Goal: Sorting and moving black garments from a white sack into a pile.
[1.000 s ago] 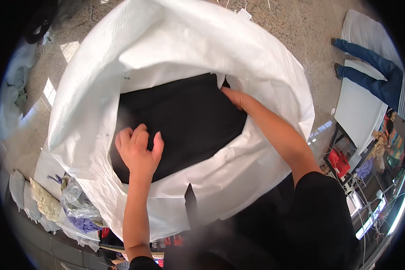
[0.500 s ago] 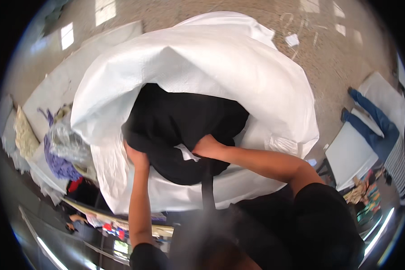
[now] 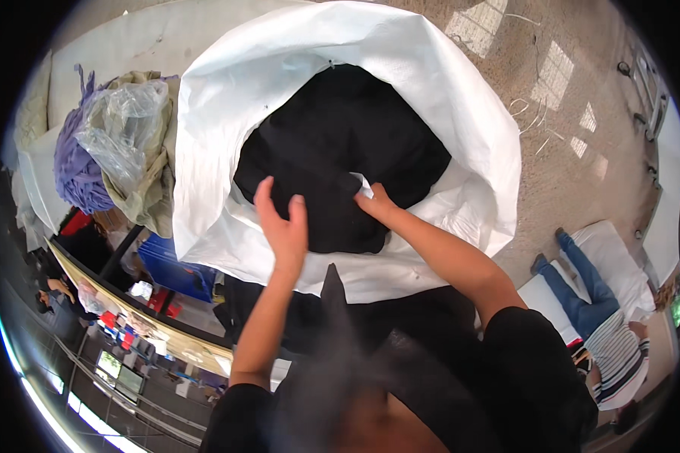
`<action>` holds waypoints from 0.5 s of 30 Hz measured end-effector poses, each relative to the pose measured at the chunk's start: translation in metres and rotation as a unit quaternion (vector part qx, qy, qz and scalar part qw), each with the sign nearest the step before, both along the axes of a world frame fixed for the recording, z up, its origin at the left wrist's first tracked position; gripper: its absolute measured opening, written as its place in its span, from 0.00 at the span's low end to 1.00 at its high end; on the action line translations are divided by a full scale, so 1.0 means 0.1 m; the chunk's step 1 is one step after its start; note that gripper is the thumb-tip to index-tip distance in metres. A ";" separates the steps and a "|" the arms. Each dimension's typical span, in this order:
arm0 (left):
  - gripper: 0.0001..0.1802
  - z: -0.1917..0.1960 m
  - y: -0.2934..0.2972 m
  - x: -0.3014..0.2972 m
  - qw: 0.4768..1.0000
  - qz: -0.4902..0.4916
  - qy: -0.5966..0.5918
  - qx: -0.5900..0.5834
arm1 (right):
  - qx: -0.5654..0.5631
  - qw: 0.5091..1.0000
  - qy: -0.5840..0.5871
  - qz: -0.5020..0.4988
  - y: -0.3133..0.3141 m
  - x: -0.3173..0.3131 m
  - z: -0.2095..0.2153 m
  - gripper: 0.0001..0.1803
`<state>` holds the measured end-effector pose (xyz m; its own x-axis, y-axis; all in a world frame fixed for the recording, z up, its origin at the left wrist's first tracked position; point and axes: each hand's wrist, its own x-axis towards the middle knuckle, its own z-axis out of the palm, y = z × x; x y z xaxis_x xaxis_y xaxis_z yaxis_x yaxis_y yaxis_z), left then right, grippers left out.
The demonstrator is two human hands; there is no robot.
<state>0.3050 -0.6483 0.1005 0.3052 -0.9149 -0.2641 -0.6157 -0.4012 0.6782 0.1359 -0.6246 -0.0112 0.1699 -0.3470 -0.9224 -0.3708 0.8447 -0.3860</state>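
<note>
Black cloth (image 3: 332, 128) in white sack (image 3: 480, 136) lies ahead of left hand (image 3: 285, 230), grip spread, and right hand (image 3: 379, 204), nearer cloth's middle, grip pinching white scrap (image 3: 363, 183).

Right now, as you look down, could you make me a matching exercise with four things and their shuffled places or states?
1. Soft black cloth
2. Left hand
3. Right hand
4. Crumpled clear plastic

A. Fingers at a small white piece
B. Over olive-green cloth
C. Inside the large white sack
D. Fingers spread, holding nothing

Pairs: 1-C, 2-D, 3-A, 4-B
</note>
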 end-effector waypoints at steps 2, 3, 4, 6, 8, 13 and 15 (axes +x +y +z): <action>0.47 0.10 0.05 -0.54 0.997 -0.074 -0.015 0.023 | -0.026 0.999 -0.026 0.001 0.16 -0.18 -0.45 0.29; 0.54 0.06 0.00 -0.81 0.987 -0.124 -0.081 0.065 | -0.045 0.998 -0.051 -0.012 0.38 -0.31 -0.83 0.32; 0.56 -0.08 -0.13 -1.08 0.980 -0.148 -0.111 0.075 | -0.143 0.989 0.028 -0.006 0.68 -0.60 -1.30 0.33; 0.54 -0.31 -0.03 -0.57 0.989 -0.071 -0.082 0.101 | 0.005 0.966 -0.060 0.250 -0.44 -0.47 0.25 0.33; 0.51 -0.40 -0.15 -0.39 0.989 -0.079 0.006 0.128 | -0.103 0.924 -0.069 0.362 -0.68 -0.90 0.45 0.35; 0.46 -0.45 -0.18 -0.25 0.952 0.036 0.253 0.169 | 0.028 0.977 -0.191 -0.087 -1.35 -1.92 0.53 0.19; 0.46 -0.47 -0.20 -0.28 0.943 0.051 0.281 0.169 | -0.116 0.982 0.033 -0.142 -1.48 -2.13 0.48 0.21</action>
<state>0.2772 -0.6679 0.0539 0.1125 -0.7225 -0.6821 -0.1440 -0.6911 0.7083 -0.0769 -0.7727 0.0366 -0.0215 -0.5747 -0.8181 -0.1643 0.8092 -0.5641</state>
